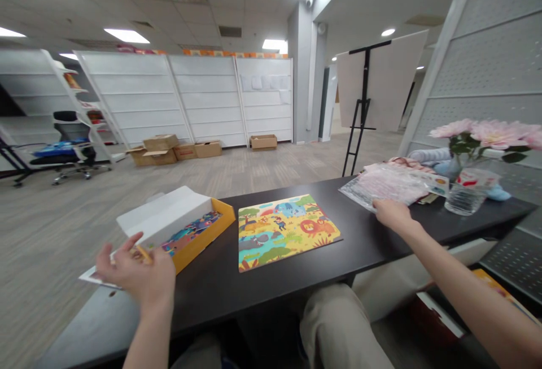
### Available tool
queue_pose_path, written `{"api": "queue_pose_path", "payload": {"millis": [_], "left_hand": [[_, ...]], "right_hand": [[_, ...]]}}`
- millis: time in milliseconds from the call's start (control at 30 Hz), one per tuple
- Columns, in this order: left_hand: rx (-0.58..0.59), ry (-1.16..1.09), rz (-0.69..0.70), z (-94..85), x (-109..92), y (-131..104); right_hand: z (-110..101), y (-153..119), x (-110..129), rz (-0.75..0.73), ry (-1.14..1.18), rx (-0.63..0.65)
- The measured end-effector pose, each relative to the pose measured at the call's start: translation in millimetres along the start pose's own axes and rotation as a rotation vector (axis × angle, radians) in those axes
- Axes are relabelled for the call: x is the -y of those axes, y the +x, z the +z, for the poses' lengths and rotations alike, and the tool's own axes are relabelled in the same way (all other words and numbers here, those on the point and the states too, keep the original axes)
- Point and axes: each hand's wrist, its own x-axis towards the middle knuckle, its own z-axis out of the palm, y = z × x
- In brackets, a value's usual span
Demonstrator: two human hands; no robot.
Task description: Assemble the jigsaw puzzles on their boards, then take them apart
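On the dark table lies a flat, colorful animal picture board point(288, 228) showing a lion, an elephant and a hippo. To its left an open yellow box point(205, 239) with a white raised lid holds dark, colorful pieces. My left hand point(138, 270) is raised beside the box's near left end, fingers curled around a small yellowish piece. Over at the right, my right hand point(392, 213) touches the near edge of a clear plastic bag point(383, 185) with pinkish contents, its fingers pressed together.
A clear ribbed cup point(461, 198) and pink flowers point(491, 134) stand at the table's right end, near folded cloths. Below the table's front edge are my knees and an open box point(440, 315). Beyond the table stand an easel point(359, 109) and cardboard boxes point(161, 151).
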Motion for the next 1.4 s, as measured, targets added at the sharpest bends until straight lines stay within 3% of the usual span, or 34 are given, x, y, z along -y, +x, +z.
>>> {"api": "queue_pose_path", "payload": {"millis": [67,100,133,233,267,333,433,533,667,800,933,1133,1300,1400], "left_hand": [[-0.033,0.043,0.289,3.0,-27,-16],[0.065,0.005,0.370,8.0,-38,-26],[0.218,-0.053,0.419,14.9,-47,-38],[0.846,-0.021,0.529,41.9,-60,-71],[0.992,0.045,0.534,50.7,-60,-80],[1.122,0.179,0.458,65.7,-58,-91],[1.166,0.289,0.324,79.5,-53,-95],[1.197,0.299,0.287,85.3,-53,-92],[1.226,0.304,0.274,88.5,-57,-89],[1.258,0.339,0.258,90.6,-62,-87],[1.266,0.338,0.227,90.9,-64,-87],[1.268,0.319,0.196,90.6,-63,-89],[1.277,0.331,0.199,90.3,-63,-89],[1.280,0.329,0.199,90.5,-63,-89]], "right_hand": [[-6,2,3,-0.002,0.039,-0.028],[-10,3,7,-0.005,0.060,-0.053],[-15,4,11,-0.010,0.080,-0.080],[-31,5,34,-0.053,0.146,-0.163],[-35,5,44,-0.077,0.173,-0.193],[-44,6,70,-0.159,0.302,-0.263],[-51,11,119,-0.250,0.368,-0.275],[-48,20,175,-0.348,0.419,-0.263],[-29,26,247,-0.537,0.591,-0.157],[-2,20,289,-0.667,0.661,-0.096],[11,15,294,-0.780,0.699,-0.010],[1,35,264,-0.859,0.856,0.291],[14,65,237,-0.703,0.675,-0.055],[30,76,229,-0.654,0.487,-0.057]]}}
